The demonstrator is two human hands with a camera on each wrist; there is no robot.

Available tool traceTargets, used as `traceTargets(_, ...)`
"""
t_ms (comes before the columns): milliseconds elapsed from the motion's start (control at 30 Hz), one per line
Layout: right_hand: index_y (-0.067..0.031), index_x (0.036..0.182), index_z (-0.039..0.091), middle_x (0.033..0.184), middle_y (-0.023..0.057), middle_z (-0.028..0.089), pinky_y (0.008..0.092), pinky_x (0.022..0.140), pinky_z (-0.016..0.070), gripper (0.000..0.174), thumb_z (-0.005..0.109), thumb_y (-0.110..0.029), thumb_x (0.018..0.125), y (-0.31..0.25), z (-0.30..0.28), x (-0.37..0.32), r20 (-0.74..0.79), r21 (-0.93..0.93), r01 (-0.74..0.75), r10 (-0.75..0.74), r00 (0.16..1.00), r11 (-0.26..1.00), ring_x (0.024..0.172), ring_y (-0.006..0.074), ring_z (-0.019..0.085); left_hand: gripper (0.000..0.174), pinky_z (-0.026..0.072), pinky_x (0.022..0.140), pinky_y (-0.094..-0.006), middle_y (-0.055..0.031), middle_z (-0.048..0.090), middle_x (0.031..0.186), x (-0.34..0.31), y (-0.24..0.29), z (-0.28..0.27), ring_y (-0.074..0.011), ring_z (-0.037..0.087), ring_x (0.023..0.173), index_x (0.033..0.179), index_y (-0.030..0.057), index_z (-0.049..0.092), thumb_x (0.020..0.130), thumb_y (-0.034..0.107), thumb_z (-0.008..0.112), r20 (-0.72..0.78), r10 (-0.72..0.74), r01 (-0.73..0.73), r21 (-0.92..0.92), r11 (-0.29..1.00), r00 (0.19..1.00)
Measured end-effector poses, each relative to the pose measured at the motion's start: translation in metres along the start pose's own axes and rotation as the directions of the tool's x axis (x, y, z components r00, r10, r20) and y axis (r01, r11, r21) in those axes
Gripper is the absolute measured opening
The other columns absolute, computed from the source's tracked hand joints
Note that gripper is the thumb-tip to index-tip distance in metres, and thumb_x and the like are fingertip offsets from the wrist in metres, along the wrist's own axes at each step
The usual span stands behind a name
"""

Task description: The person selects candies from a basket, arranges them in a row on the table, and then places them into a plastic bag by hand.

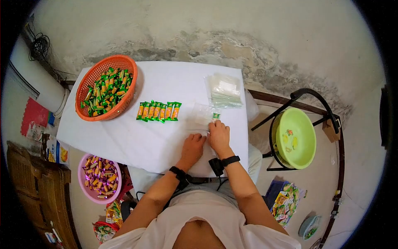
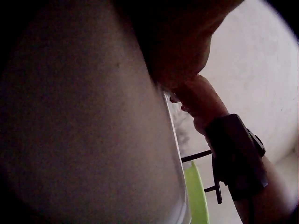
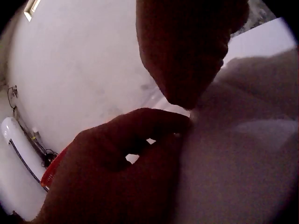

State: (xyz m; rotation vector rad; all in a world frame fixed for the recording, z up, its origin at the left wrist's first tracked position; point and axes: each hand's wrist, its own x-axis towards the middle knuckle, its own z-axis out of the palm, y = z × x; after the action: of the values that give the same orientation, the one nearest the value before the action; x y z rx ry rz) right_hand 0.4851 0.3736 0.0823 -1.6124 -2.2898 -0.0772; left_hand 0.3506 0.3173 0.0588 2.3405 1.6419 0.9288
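My left hand (image 1: 193, 146) and right hand (image 1: 218, 135) lie side by side near the worktop's (image 1: 137, 141) right edge, fingers curled, pinching the near edge of the clear bag (image 1: 202, 113). The bag lies flat just beyond them, with one green candy (image 1: 216, 115) at its far right corner. The film looks slippery. I judge a tug could break my pinch or send the candy over the close right edge. Bare cloth lies open to my left, with the candy row (image 1: 159, 111) farther in.

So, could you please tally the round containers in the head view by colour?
Orange basket: 1
Pink basin: 1
Green basin: 1
Grey-blue bowl: 1
Total: 4
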Motion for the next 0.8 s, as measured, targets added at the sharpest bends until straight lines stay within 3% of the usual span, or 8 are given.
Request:
traceTargets(200, -0.0091, 0.087, 0.057, 0.087, 0.008, 0.055, 0.0397, 0.067, 0.0403, 0.012, 0.057, -0.012, 0.076, 0.007, 0.002, 0.01, -0.038, -0.114, -0.014, 0.009, 0.999, 0.993, 0.077, 0.0246, 0.058, 0.029, 0.0468, 0.078, -0.0396, -0.011, 0.058, 0.097, -0.001, -0.001, 0.004, -0.0295, 0.054, 0.091, 0.102, 0.0056, 0.065, 0.074, 0.003, 0.058, -0.002, 0.004, -0.004, -0.007, 1.0, 1.0)
traceTargets(267, -0.009, 0.087, 0.057, 0.086, 0.0079, 0.056, 0.0398, 0.067, 0.0405, 0.011, 0.057, -0.012, 0.076, 0.008, 0.005, 0.012, -0.046, -0.119, -0.033, 0.028, 0.999, 0.992, 0.075, 0.0246, 0.058, 0.026, 0.0457, 0.071, -0.0382, -0.0082, 0.057, 0.092, 0.0, -0.001, 0.004, -0.0273, 0.054, 0.086, 0.098, 0.0066, 0.064, 0.073, 0.004, 0.057, -0.058, 0.05, -0.048, 0.024, 0.999, 0.997)
traceTargets(500, -0.009, 0.088, 0.057, 0.086, 0.0087, 0.056, 0.0416, 0.068, 0.0404, 0.012, 0.057, -0.009, 0.076, 0.01, 0.01, 0.008, -0.057, -0.067, -0.021, 0.017, 0.998, 0.998, 0.075, 0.0266, 0.059, 0.026, 0.0459, 0.072, -0.0385, -0.0093, 0.057, 0.092, -0.001, 0.0, 0.005, -0.0282, 0.054, 0.087, 0.098, 0.0056, 0.064, 0.073, 0.004, 0.057, -0.078, 0.058, -0.057, 0.009, 0.998, 0.995)
traceTargets(567, -0.009, 0.089, 0.057, 0.087, 0.0091, 0.057, 0.042, 0.068, 0.0405, 0.013, 0.057, -0.009, 0.076, 0.012, 0.012, 0.007, -0.055, -0.048, -0.013, 0.01, 0.998, 0.999, 0.075, 0.0271, 0.06, 0.027, 0.0465, 0.077, -0.0398, -0.0115, 0.058, 0.095, -0.003, -0.002, 0.005, -0.0303, 0.055, 0.089, 0.101, 0.0041, 0.064, 0.075, 0.003, 0.058, -0.054, 0.03, -0.032, -0.036, 0.999, 0.998)
traceTargets(667, -0.0089, 0.091, 0.057, 0.088, 0.0093, 0.057, 0.0421, 0.069, 0.04, 0.017, 0.06, -0.009, 0.074, 0.011, 0.007, 0.005, -0.005, 0.094, -0.05, 0.051, 0.999, 0.994, 0.078, 0.0281, 0.059, 0.025, 0.0463, 0.077, -0.0404, -0.0118, 0.058, 0.095, -0.004, -0.002, 0.003, -0.0309, 0.055, 0.089, 0.1, 0.0038, 0.063, 0.075, 0.004, 0.059, -0.058, 0.043, -0.046, -0.058, 0.997, 0.997)
traceTargets(733, -0.0088, 0.093, 0.056, 0.088, 0.0094, 0.056, 0.0421, 0.071, 0.0394, 0.023, 0.064, -0.01, 0.072, 0.011, 0.005, -0.004, -0.114, 0.256, 0.008, 0.022, 0.993, 0.967, 0.08, 0.0293, 0.058, 0.025, 0.0457, 0.076, -0.0417, -0.0123, 0.058, 0.095, -0.007, -0.005, 0.005, -0.0321, 0.055, 0.09, 0.1, 0.0044, 0.063, 0.075, 0.005, 0.06, -0.05, 0.034, -0.035, -0.017, 0.999, 0.998)
traceTargets(800, -0.0086, 0.096, 0.056, 0.088, 0.0103, 0.056, 0.0415, 0.072, 0.0392, 0.029, 0.066, -0.01, 0.069, 0.014, 0.007, -0.013, -0.063, 0.27, 0.016, 0.001, 0.998, 0.963, 0.084, 0.0301, 0.056, 0.026, 0.0454, 0.078, -0.0432, -0.0125, 0.059, 0.097, -0.009, -0.005, 0.001, -0.0338, 0.054, 0.092, 0.101, 0.0046, 0.061, 0.075, 0.005, 0.06, -0.077, 0.024, -0.035, -0.147, 0.989, 0.997)
